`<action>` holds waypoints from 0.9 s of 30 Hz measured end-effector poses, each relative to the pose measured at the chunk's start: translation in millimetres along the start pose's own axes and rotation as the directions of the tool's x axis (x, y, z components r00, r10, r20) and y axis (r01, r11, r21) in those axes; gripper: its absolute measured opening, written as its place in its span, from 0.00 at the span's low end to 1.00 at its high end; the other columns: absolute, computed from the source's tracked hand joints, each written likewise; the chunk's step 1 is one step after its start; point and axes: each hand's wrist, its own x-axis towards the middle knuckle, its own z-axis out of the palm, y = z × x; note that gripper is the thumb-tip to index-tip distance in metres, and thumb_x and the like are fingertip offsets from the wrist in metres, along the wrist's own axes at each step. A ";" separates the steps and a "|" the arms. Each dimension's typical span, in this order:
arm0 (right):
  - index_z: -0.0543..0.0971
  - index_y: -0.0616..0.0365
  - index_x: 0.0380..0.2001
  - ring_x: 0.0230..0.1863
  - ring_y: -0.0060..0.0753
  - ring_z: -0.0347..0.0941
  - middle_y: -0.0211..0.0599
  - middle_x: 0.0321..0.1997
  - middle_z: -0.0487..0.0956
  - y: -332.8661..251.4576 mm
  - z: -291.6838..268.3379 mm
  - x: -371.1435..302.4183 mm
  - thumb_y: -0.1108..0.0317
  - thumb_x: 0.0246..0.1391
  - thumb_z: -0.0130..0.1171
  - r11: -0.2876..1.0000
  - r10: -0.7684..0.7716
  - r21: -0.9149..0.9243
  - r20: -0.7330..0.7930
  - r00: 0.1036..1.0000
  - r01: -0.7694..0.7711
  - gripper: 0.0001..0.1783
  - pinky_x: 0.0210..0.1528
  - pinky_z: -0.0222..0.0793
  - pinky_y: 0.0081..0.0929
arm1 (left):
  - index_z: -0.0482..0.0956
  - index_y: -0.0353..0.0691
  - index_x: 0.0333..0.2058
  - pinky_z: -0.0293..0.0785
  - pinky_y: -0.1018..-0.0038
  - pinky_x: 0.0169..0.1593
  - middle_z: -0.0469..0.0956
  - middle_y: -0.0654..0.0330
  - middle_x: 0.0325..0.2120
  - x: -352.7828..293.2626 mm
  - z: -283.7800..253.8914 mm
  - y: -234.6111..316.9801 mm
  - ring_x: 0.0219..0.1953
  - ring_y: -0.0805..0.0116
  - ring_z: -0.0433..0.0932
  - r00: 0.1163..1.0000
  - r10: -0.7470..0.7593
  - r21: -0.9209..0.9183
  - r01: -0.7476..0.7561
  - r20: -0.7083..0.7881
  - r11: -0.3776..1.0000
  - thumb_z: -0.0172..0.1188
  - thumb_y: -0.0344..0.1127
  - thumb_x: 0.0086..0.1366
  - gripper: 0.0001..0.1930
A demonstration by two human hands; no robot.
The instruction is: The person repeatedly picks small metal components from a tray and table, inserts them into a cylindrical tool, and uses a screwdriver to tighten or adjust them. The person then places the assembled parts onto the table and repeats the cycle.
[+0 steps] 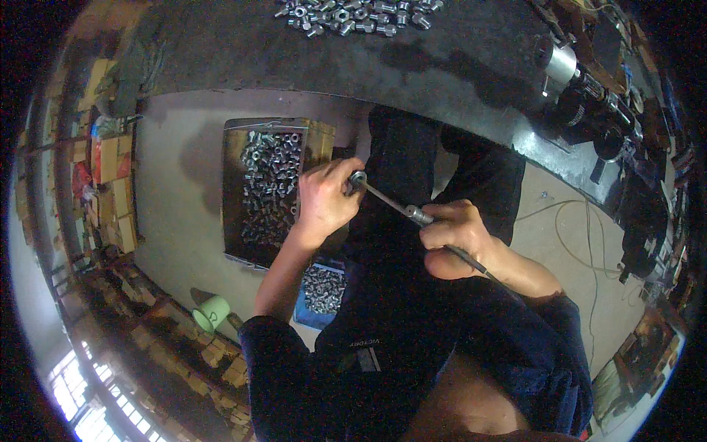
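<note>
In front of my lap, my left hand (328,197) is closed round a small metal fitting (358,177) with a round open end turned to the right. My right hand (458,237) grips a slim hand-held grinder (420,214) with a silver collet. Its thin straight shaft (386,198) reaches up and left to the fitting, and the tip meets the open end. Whether the tip sits inside the opening is too small to tell. A dark hose (471,261) runs out behind my right fist along the forearm.
Beside my left forearm stands a crate (318,144) of metal fittings, with a blue bin (315,318) of small parts below it. More fittings (357,16) lie heaped on the dark workbench (309,66). A machine (582,92) stands right; a green bucket (211,314) left. Cables (563,221) cross the floor.
</note>
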 end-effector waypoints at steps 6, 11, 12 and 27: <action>0.65 0.57 0.12 0.20 0.48 0.69 0.42 0.17 0.67 11.6 11.9 20.6 0.70 0.30 0.58 0.983 0.120 -0.148 0.075 0.990 -0.108 0.11 0.21 0.64 0.41 | 0.75 0.44 0.29 0.70 0.66 0.26 0.75 0.58 0.19 4.3 18.0 9.1 0.23 0.58 0.75 0.973 0.208 -0.049 -0.213 -0.097 0.976 0.61 0.28 0.40 0.13; 0.66 0.55 0.12 0.19 0.43 0.68 0.40 0.17 0.66 35.6 17.0 10.2 0.70 0.28 0.59 0.965 0.012 -0.260 -0.082 0.997 -0.033 0.10 0.19 0.65 0.39 | 0.75 0.47 0.27 0.69 0.67 0.23 0.75 0.57 0.17 20.6 22.8 5.7 0.20 0.57 0.76 0.995 0.062 -0.056 -0.058 0.076 0.997 0.61 0.30 0.41 0.10; 0.65 0.54 0.11 0.20 0.41 0.68 0.37 0.16 0.66 26.7 11.6 7.2 0.70 0.26 0.59 0.940 -0.028 -0.341 -0.111 0.993 -0.012 0.11 0.19 0.66 0.37 | 0.75 0.46 0.27 0.69 0.66 0.23 0.75 0.56 0.17 30.7 17.8 8.1 0.20 0.56 0.76 0.996 0.023 -0.017 -0.022 0.082 1.000 0.60 0.30 0.41 0.10; 0.60 0.55 0.09 0.17 0.41 0.63 0.34 0.12 0.61 36.4 4.4 -41.6 0.75 0.30 0.57 0.967 0.075 -0.219 -0.234 0.969 -0.128 0.14 0.16 0.57 0.35 | 0.64 0.31 0.50 0.65 0.79 0.15 0.76 0.56 0.27 273.7 32.6 22.9 0.18 0.73 0.74 0.993 -0.114 -0.769 0.062 -0.013 0.636 0.56 0.30 0.55 0.23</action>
